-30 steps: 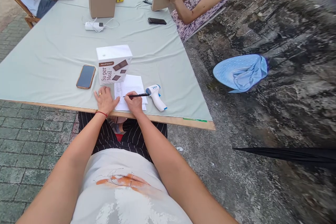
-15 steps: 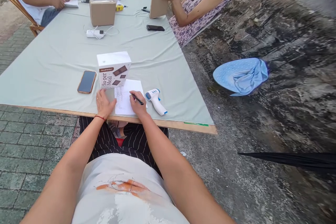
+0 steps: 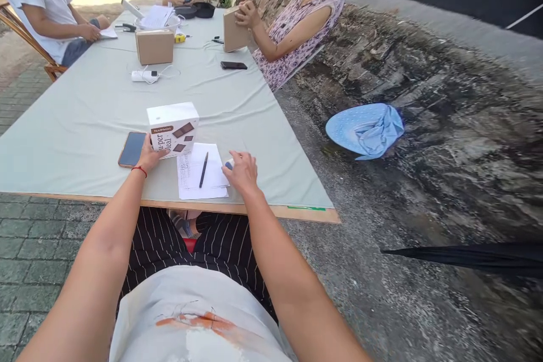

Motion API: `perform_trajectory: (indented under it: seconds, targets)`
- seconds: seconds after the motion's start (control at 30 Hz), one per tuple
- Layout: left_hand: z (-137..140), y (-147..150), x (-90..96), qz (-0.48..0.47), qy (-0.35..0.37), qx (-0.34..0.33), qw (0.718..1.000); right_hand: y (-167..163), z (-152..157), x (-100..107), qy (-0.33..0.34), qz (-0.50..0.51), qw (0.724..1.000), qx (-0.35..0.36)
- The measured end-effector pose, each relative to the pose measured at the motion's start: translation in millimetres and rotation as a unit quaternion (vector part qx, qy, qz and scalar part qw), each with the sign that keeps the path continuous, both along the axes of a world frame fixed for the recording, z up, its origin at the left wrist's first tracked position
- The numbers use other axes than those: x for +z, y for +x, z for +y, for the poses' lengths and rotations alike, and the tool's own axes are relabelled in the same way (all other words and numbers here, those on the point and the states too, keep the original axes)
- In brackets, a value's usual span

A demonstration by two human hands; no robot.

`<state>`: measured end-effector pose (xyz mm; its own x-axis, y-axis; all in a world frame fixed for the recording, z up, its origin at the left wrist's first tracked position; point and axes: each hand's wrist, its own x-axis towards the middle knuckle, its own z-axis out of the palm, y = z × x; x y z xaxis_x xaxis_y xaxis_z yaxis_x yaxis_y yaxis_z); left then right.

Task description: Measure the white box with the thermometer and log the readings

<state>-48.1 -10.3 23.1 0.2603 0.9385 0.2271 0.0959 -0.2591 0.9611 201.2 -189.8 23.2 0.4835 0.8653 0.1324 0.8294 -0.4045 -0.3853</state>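
My left hand (image 3: 149, 158) grips the lower left edge of a white Su-per Meal box (image 3: 173, 124), thumb across its printed front. The box stands upright on the table. My right hand (image 3: 242, 172) is closed over a white-and-blue infrared thermometer (image 3: 229, 164); only a bit of its head shows between thumb and forefinger, and the rest is hidden. Between my hands lies a printed paper sheet (image 3: 190, 178), its far edge by the box. A black pen (image 3: 203, 171) rests on the sheet. A phone (image 3: 132, 149) lies just left of my left hand.
On the cloth-covered table (image 3: 76, 124) stand a brown box (image 3: 155, 47) and a white power strip (image 3: 145, 76); a dark phone (image 3: 233, 65) lies farther right. Across from me, a person holds another brown box (image 3: 235, 31). Two more people sit farther back. A blue hat (image 3: 365, 130) lies beyond the right edge.
The pen has left my right hand and lies on the sheet. That hand has moved right, onto the thermometer. My left hand has shifted from the table onto the box. The view has tilted up.
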Motion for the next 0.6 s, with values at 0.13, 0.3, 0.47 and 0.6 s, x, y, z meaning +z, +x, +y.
perform_trajectory:
  seconds: [0.13,0.3,0.47,0.6]
  targets:
    - [-8,-4,9.5,0.000,-0.014,0.013,1.000,21,-23,-5,-0.128,0.066,0.985,-0.095]
    - [-21,-6,9.2,0.055,0.040,0.037,0.997,11,-17,0,-0.006,0.195,0.976,-0.096]
    - [-27,-7,1.7,0.136,0.129,0.083,0.979,-47,18,34,0.222,0.503,0.834,0.030]
    - [-25,-5,-1.5,0.164,0.151,0.091,0.971,-88,45,57,0.223,0.575,0.781,0.091]
